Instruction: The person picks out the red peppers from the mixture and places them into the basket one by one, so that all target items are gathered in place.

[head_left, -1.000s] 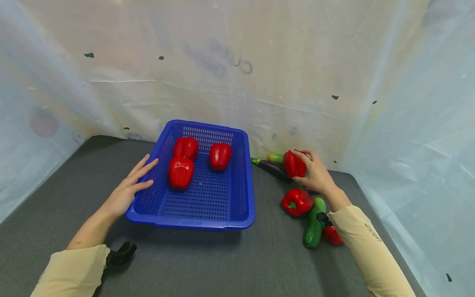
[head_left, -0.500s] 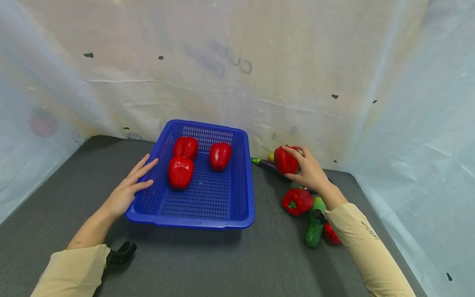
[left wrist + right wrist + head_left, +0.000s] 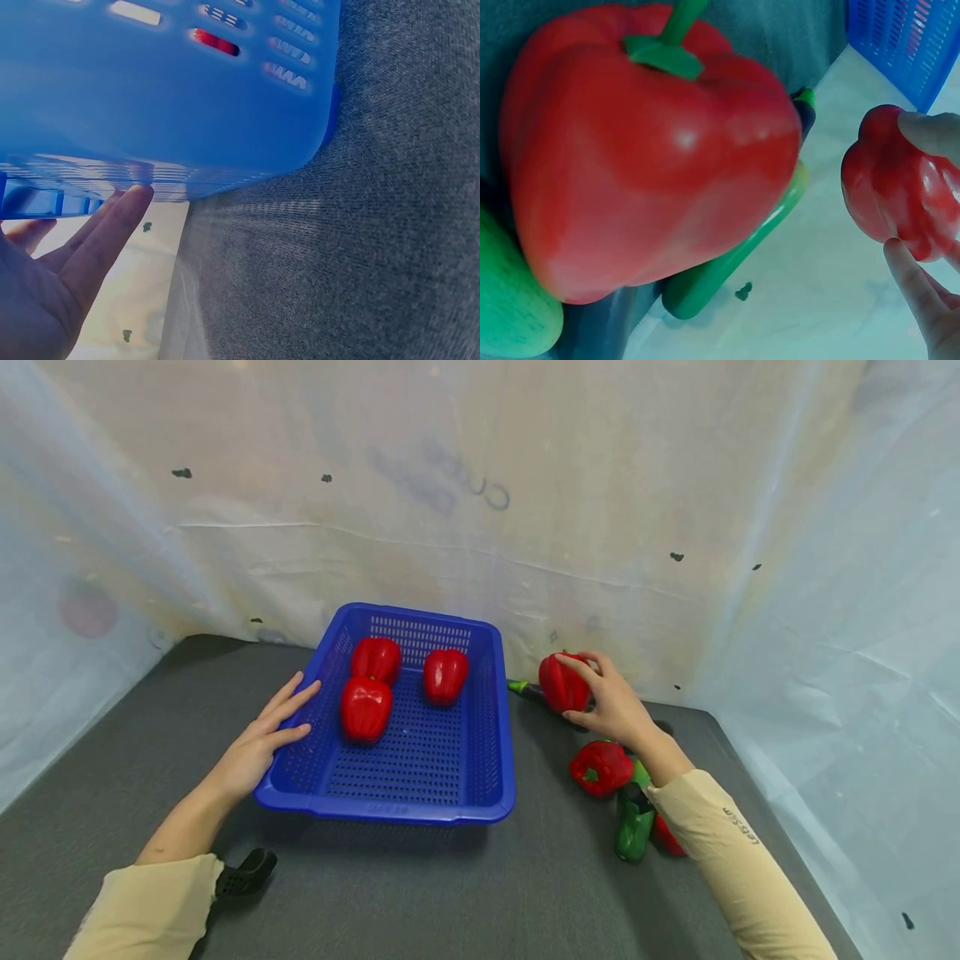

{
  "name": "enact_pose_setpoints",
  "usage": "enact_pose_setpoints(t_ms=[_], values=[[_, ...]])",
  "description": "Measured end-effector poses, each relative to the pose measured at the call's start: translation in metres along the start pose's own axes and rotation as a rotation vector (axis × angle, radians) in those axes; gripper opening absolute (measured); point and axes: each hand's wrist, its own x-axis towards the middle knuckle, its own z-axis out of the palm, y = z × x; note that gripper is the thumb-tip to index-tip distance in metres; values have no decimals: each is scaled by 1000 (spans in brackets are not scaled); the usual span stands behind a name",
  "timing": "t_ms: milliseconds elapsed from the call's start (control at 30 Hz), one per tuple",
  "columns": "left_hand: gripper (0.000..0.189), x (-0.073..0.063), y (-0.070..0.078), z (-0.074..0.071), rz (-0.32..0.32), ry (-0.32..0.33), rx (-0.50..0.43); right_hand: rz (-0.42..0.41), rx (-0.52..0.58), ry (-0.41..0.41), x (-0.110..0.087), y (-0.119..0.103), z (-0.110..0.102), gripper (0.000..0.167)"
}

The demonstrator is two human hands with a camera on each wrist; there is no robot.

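Right of centre in the head view, the right hand (image 3: 611, 703) pinches a red pepper (image 3: 562, 683), thumb and fingers parted about as wide as its body. Left of centre, the left hand (image 3: 255, 752) rests against the side of the blue basket (image 3: 386, 810), fingers spread and fairly straight, curled round nothing. The glossy skin could slip, so a firm, even pinch on opposite flanks should serve best. Any carry should be high enough to clear the eggplant (image 3: 527, 690) that the red pepper partly hides, with light left-hand pressure steadying the blue basket.
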Motion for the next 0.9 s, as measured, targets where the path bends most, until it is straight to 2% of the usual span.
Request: enact_pose_setpoints(t_ms=[900], values=[[55,1,-2,-1,6,2,-6,-165,-2,37,11,-30,0,81]])
